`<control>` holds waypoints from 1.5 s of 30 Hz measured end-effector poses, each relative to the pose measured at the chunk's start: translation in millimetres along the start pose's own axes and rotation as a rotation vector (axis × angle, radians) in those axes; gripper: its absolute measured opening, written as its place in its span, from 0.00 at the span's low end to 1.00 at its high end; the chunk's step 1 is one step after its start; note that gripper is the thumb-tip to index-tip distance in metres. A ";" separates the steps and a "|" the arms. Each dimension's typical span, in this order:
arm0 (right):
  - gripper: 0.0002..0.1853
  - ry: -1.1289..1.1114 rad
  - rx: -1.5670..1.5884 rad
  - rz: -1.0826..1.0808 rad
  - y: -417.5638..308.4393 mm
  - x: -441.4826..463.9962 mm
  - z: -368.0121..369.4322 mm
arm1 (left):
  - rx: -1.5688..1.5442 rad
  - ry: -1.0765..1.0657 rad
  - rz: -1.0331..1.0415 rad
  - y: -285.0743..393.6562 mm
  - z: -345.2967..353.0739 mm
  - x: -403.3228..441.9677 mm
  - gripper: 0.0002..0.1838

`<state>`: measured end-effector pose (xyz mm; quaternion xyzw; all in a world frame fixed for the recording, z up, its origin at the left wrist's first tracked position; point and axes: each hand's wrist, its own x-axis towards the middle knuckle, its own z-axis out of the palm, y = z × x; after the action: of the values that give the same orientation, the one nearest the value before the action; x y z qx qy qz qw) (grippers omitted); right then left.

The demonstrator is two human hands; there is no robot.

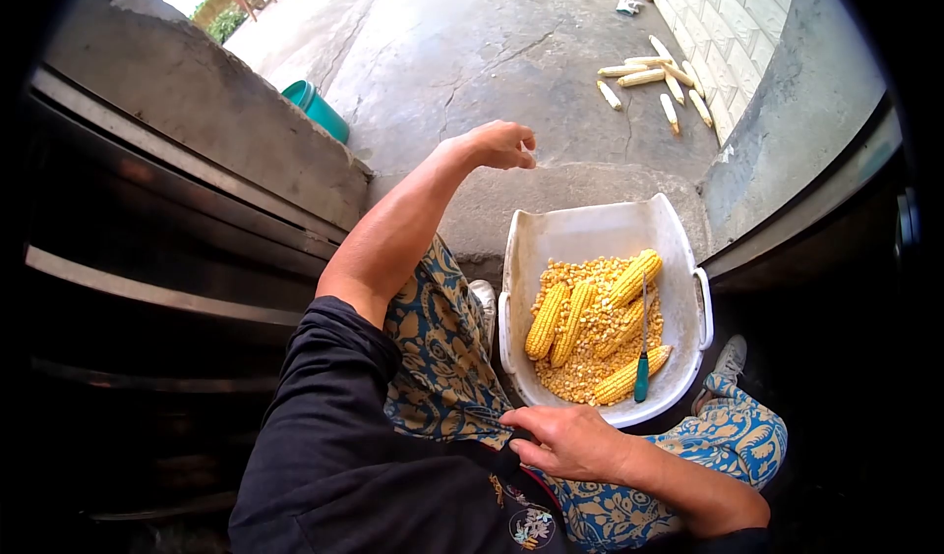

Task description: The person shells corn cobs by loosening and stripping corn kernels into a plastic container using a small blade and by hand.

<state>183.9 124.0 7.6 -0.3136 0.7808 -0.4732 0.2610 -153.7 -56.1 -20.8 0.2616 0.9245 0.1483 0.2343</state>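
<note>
Stretches one left hand (502, 145) beyond the white tub (580, 228), with released grip; rests one right hand (575, 443) nearside by the black shirt (324, 436), with grip unclear. Has five yellow corncobs (547, 323) and one screwdriver (642, 377) inside the tub, about ten stripped cobs (641, 78) beyond.

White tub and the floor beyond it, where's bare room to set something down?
Bare: the concrete floor between the teal bucket and the pale cobs. Crowded: inside the white tub, with kernels, yellow cobs and a teal-handled tool.
</note>
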 end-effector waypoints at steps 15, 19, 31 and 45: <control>0.16 0.024 -0.042 -0.029 2.5 -1.8 2.3 | -0.007 0.004 0.022 -2.3 2.6 3.6 0.23; 0.16 0.025 -0.046 -0.034 3.0 -2.2 2.4 | -0.012 0.002 0.019 -1.5 2.5 3.4 0.23; 0.16 0.010 -0.056 -0.014 0.9 -2.1 0.5 | 0.009 -0.030 -0.011 3.6 1.1 2.0 0.23; 0.16 -0.008 -0.061 -0.006 1.8 -1.6 0.4 | -0.008 -0.003 0.032 0.2 2.4 3.1 0.23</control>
<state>184.9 125.6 6.0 -0.3257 0.7929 -0.4486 0.2530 -154.7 -53.8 -23.8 0.2755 0.9193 0.1552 0.2343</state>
